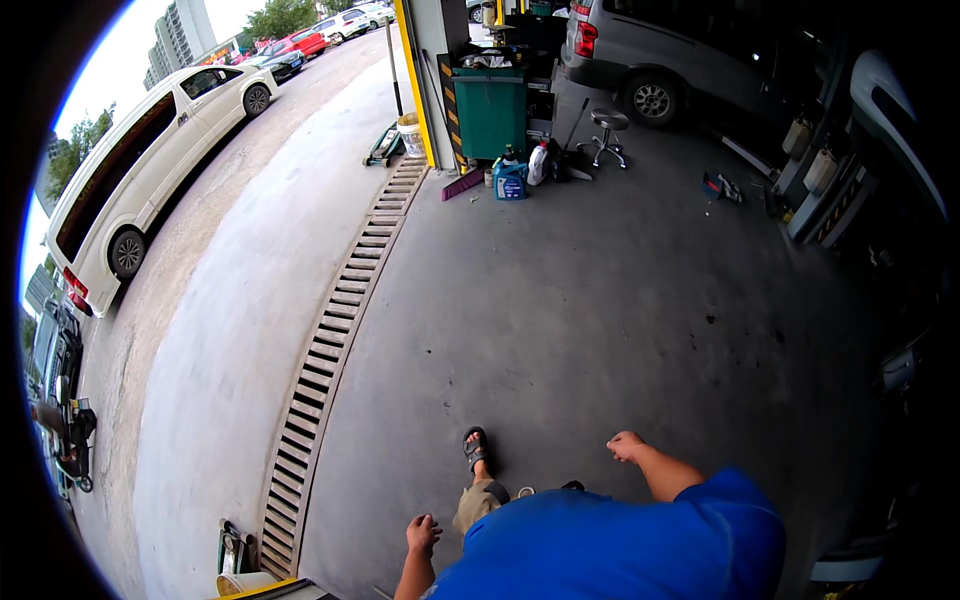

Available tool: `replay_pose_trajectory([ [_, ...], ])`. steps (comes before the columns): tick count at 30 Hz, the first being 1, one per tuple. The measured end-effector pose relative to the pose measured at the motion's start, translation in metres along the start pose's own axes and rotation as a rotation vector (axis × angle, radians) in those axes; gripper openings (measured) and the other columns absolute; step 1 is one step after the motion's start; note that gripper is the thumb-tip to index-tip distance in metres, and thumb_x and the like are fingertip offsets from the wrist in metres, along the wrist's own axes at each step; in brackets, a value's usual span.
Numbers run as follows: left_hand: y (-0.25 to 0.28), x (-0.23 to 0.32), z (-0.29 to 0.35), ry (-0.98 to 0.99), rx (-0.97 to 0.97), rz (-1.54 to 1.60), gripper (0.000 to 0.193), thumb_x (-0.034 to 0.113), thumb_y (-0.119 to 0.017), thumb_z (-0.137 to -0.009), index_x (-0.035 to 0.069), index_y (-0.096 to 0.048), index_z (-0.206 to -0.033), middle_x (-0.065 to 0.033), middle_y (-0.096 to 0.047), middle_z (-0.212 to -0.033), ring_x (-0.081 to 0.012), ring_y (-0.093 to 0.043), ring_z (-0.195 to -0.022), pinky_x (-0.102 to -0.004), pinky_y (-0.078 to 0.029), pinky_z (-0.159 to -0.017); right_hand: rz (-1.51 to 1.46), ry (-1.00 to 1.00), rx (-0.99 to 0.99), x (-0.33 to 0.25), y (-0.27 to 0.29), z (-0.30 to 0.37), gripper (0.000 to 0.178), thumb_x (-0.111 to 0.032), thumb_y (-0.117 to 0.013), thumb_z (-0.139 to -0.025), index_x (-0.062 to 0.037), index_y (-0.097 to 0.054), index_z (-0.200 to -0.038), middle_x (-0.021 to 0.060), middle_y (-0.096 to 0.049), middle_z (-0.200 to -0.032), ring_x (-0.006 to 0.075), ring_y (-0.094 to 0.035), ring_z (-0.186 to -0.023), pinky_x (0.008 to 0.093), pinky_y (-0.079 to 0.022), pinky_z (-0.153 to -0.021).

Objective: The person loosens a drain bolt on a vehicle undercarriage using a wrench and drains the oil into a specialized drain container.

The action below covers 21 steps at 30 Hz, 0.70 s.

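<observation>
My left hand [424, 534] hangs low beside my leg with its fingers loosely curled, and nothing shows in it. Out to the right, my right hand [626, 446] is closed above the grey floor. A small pale spot shows at its fingertips, too small to name. Neither hand touches anything outside itself that I can see. Between them, one foot in a dark sandal [475, 449] steps forward on the floor [540, 350].
A slotted drain grate [345, 300] runs along the left. Ahead are a green bin [490, 112], a blue jug [510, 181], a purple broom head [462, 185], a wheeled stool [608, 125] and a grey van [655, 60]. A white van [150, 175] stands outside.
</observation>
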State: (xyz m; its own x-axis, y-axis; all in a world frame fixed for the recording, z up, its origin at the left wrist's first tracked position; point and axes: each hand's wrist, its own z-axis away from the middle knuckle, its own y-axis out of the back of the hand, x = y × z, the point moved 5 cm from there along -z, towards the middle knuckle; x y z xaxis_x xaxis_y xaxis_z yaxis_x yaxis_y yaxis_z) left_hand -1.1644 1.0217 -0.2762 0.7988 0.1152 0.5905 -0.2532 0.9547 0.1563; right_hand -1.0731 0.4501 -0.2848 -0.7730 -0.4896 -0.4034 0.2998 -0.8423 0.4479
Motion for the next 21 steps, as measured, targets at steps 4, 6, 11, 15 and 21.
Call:
replay_pose_trajectory([
  [4,0.033,0.010,-0.090,0.292,-0.009,-0.100,0.032,0.019,-0.053,-0.086,0.002,-0.050,-0.114,-0.0117,-0.062,-0.086,-0.0248,-0.062,-0.063,-0.0316,-0.047,-0.051,0.048,-0.021,-0.030,-0.086,0.006,-0.025,0.027,-0.024,-0.059,-0.085,-0.0015,-0.063,-0.099,0.0058,-0.062,-0.079,0.0123,-0.059,-0.062,0.0259,-0.049,-0.051],
  [6,0.061,0.011,-0.142,0.329,-0.040,-0.348,0.036,0.018,-0.054,-0.085,0.002,-0.048,-0.117,-0.0129,-0.063,-0.089,-0.0275,-0.063,-0.065,-0.0332,-0.048,-0.051,-0.085,-0.026,0.006,-0.108,0.005,-0.028,0.026,-0.024,-0.059,-0.085,-0.0019,-0.063,-0.099,0.0060,-0.062,-0.078,0.0126,-0.059,-0.062,0.0266,-0.049,-0.051],
  [11,0.032,0.211,-0.224,0.161,0.015,-0.386,0.035,0.019,-0.053,-0.085,0.002,-0.051,-0.116,-0.0126,-0.063,-0.088,-0.0253,-0.064,-0.067,-0.0333,-0.048,-0.051,-0.218,-0.131,0.096,-0.165,0.043,-0.076,0.026,-0.024,-0.059,-0.085,-0.0012,-0.063,-0.098,0.0075,-0.062,-0.079,0.0141,-0.060,-0.064,0.0279,-0.049,-0.052],
  [15,-0.048,0.385,-0.288,-0.020,0.014,-0.364,0.035,0.022,-0.052,-0.086,0.002,-0.052,-0.115,-0.0116,-0.063,-0.086,-0.0230,-0.064,-0.068,-0.0320,-0.047,-0.050,-0.213,-0.193,0.058,-0.206,0.061,-0.123,0.028,-0.023,-0.059,-0.087,0.0014,-0.062,-0.099,0.0094,-0.062,-0.082,0.0168,-0.060,-0.066,0.0288,-0.050,-0.053],
  [21,-0.222,0.543,-0.347,-0.117,-0.135,-0.399,0.035,0.025,-0.050,-0.089,0.003,-0.051,-0.116,-0.0113,-0.062,-0.091,-0.0242,-0.064,-0.074,-0.0357,-0.049,-0.059,-0.392,-0.183,0.053,-0.272,0.141,-0.244,0.026,-0.020,-0.061,-0.086,0.0022,-0.062,-0.099,0.0099,-0.062,-0.081,0.0167,-0.060,-0.065,0.0293,-0.050,-0.051],
])
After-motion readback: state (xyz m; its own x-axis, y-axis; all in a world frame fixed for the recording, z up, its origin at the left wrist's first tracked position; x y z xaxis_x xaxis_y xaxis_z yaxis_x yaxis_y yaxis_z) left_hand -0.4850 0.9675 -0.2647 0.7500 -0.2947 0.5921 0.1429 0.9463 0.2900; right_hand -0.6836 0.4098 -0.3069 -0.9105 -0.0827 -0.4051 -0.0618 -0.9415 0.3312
